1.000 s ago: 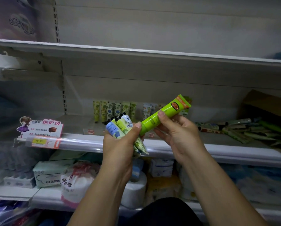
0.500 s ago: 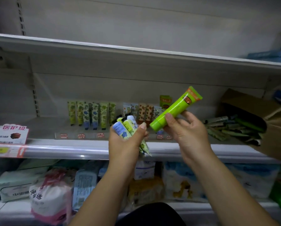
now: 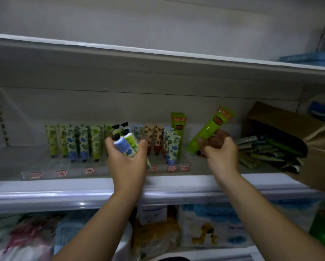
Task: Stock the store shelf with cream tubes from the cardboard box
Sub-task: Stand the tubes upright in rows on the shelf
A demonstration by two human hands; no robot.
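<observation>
My left hand point(image 3: 126, 162) grips a bunch of small cream tubes point(image 3: 124, 143) with black caps, blue and green, above the middle shelf point(image 3: 63, 193). My right hand point(image 3: 221, 151) holds a bright green tube point(image 3: 208, 129) tilted up to the right, between the shelf's rows and the cardboard box point(image 3: 289, 136). The box lies on its side at the right of the shelf, with several tubes point(image 3: 265, 151) spilling from its opening. Rows of patterned tubes point(image 3: 77, 142) stand upright on the shelf behind my left hand, and a tall green tube point(image 3: 178, 125) stands at their right end.
Red price tags point(image 3: 90, 170) line a clear strip along the shelf front. An upper shelf point(image 3: 158, 59) overhangs, with blue packs point(image 3: 312, 60) at its right. The shelf below holds tissue packs and wrapped goods point(image 3: 210, 225). Bare shelf lies left of the tube rows.
Both hands have moved forward over the shelf and apart. The right hand carried the green tube to the right, toward the gap beside the standing tall green tube. The view has closed in.
</observation>
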